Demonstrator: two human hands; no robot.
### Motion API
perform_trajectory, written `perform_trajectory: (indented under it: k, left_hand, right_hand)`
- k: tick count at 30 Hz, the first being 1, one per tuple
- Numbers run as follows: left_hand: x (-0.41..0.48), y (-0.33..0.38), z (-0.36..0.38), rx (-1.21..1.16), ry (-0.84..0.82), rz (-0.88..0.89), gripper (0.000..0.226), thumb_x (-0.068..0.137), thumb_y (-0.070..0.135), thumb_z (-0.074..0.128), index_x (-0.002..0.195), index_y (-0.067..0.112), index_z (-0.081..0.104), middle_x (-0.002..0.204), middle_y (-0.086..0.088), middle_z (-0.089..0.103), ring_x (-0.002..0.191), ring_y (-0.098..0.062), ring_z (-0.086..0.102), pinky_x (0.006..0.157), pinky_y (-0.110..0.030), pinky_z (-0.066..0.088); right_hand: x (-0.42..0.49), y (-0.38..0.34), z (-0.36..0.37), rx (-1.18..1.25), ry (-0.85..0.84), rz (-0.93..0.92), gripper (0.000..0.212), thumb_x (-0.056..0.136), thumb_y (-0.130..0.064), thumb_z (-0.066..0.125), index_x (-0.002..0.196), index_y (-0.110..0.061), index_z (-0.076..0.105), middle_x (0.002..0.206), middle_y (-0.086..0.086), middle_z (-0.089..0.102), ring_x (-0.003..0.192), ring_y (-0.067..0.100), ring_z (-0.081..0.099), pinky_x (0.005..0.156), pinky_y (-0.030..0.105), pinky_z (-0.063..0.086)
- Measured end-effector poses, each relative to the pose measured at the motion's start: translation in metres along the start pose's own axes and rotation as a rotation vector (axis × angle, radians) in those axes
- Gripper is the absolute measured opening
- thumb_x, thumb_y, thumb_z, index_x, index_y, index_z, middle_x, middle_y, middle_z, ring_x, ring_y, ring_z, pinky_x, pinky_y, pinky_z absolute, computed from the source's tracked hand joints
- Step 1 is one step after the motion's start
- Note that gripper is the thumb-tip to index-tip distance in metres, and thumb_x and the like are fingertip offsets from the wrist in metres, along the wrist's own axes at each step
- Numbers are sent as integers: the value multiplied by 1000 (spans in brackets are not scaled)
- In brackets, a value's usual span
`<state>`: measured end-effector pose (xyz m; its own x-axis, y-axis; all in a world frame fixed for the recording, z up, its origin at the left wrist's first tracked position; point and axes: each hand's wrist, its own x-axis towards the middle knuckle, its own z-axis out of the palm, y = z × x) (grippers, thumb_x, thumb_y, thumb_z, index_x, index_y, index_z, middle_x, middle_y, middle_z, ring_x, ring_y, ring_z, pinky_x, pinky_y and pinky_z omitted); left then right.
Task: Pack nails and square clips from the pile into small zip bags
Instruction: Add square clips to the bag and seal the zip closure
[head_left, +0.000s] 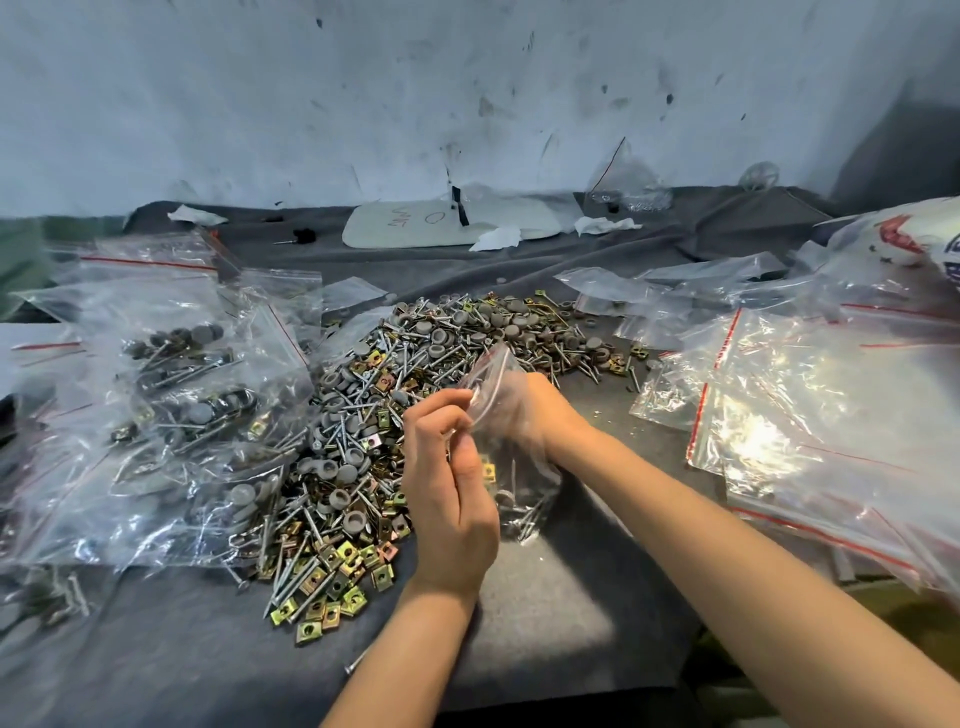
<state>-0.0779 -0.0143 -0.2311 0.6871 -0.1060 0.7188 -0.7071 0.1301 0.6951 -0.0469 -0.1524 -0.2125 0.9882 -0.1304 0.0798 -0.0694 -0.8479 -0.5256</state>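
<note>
Two hands hold a small zip bag (511, 457) at the pile's (363, 405) near edge.
The left hand (449, 488) pinches the bag's mouth with curled fingers. The right hand (530, 410), seen through the plastic, grips its far side. A few nails and square clips (488, 472) lie in the bag's bottom, above the grey cloth (545, 613).

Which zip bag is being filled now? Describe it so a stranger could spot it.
Find the central pile of nails and clips. At its right edge, the left hand and right hand hold a small zip bag. It alone is in hand; filled bags lie left, empty bags right.
</note>
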Motion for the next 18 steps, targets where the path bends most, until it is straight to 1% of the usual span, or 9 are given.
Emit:
perform_trajectory:
  k: [3,6,7,9,10,13,15,16,18]
  left_hand:
    - [0,0,0,0,-3,6,16,90,12,36,98,18,48,112,-2,53,106,-18,53,91,-27,41]
    - [0,-1,0,-10,-2,9,16,90,12,36,98,20,48,112,-4,53,106,-19,53,90,-30,42]
    - [0,-1,0,-9,-2,8,17,90,12,36,99,20,48,112,-4,53,106,-20,53,90,-30,42]
    - [0,-1,0,-11,-6,9,17,90,12,36,99,20,48,111,-5,53,106,-21,54,91,-32,43]
    - [0,-1,0,-15,-9,7,17,90,12,36,99,20,48,111,-5,53,106,-22,54,90,-34,44]
    - [0,-1,0,-24,-13,7,17,91,12,36,98,20,48,111,-5,53,106,-25,54,89,-36,45]
    - [0,-2,0,-26,-11,23,17,91,11,35,98,19,48,111,-6,53,105,-26,54,89,-35,44]
    - [0,-3,1,-24,-12,32,17,91,11,35,98,19,48,112,-6,53,105,-26,54,89,-34,44]
    - [0,-3,1,-22,-15,33,16,91,12,35,99,18,48,112,-5,52,105,-28,55,89,-37,45]
  right_hand:
    - [4,1,5,-42,17,-44,14,85,-24,65,73,-28,58,67,-11,56,60,-1,54,54,14,41]
    - [0,4,-2,-120,-6,-77,9,82,-23,68,73,-22,66,71,-8,59,65,10,59,61,27,50]
    - [-4,6,-4,-87,12,-74,6,81,-21,69,76,-18,69,75,-4,63,69,15,61,65,29,51]
    - [-12,8,-15,78,113,-53,8,80,-17,72,83,-10,70,82,2,68,77,19,63,70,32,51]
    - [-16,7,-22,171,185,-21,9,81,-16,73,85,-9,69,84,2,67,78,17,63,71,30,50]
    - [-24,-3,-52,549,343,53,11,81,-9,73,85,-16,66,83,1,67,76,11,64,68,19,52]
    - [-29,-17,-70,775,361,-37,17,78,-5,74,84,-20,67,80,1,68,73,10,64,68,19,51]
    - [-31,-24,-76,817,350,-111,20,77,-5,75,82,-23,68,78,-1,67,72,9,63,69,20,51]
    - [-38,-39,-82,786,304,-250,21,75,-6,76,80,-25,68,75,-2,67,71,10,62,69,21,50]
